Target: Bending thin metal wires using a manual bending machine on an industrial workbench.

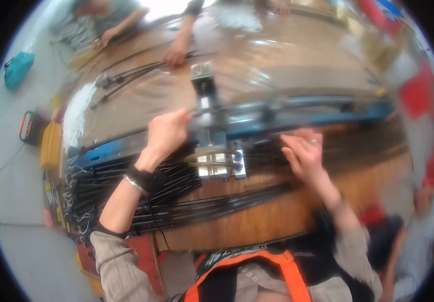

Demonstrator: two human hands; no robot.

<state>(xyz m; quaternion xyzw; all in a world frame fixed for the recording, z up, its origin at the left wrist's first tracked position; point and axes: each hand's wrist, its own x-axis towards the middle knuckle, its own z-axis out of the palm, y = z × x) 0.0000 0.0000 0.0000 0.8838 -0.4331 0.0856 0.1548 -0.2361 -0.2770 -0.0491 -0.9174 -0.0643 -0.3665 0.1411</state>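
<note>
A metal fixture (206, 117) with a silver block (212, 163) at its near end stands upright in the middle of the wooden table (237, 221). Beside its left side is my left hand (169, 132), closed in a fist; whatever may be in it is hidden. To the right of the fixture, my right hand (303, 151) is raised with its fingers curled together, slightly blurred; anything pinched there is too small to name. A bundle of long, thin black cables or rods (171, 189) lies under and in front of my left forearm.
Behind my hands a blue rail (327, 110) runs across the table. Across the table, another person's hand (176, 52) rests near dark rods (129, 75). A yellow box (51, 145) stands at the left edge. Someone sits at the lower right (425, 221).
</note>
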